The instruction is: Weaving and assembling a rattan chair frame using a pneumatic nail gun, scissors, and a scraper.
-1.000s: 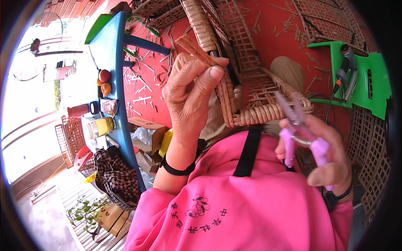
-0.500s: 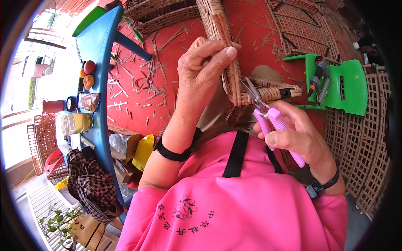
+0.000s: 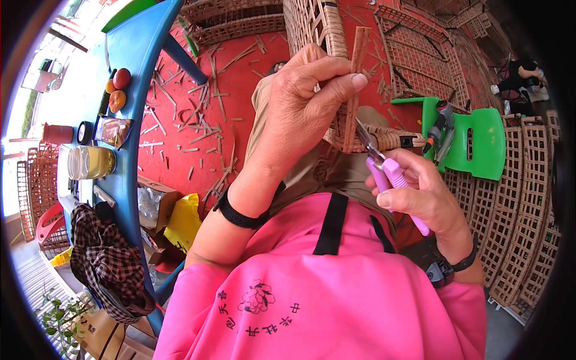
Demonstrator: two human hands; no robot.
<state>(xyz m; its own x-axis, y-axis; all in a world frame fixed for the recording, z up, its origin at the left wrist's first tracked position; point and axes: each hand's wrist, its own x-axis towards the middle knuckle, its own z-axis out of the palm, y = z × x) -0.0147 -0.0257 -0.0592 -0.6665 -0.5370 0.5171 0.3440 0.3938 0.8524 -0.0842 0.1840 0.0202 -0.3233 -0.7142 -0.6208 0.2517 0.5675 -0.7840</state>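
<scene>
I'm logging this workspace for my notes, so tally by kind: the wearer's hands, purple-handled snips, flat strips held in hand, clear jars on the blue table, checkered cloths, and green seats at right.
Left hand and right hand: 2
Purple-handled snips: 1
Held strip: 1
Clear jar: 1
Checkered cloth: 1
Green seat: 1
Total: 7

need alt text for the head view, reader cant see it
A person in a pink top pinches a flat brown strip in the left hand and holds purple-handled snips in the right hand, at a woven frame. Loose strips litter the red floor; a blue table is at left, a green chair at right.
</scene>
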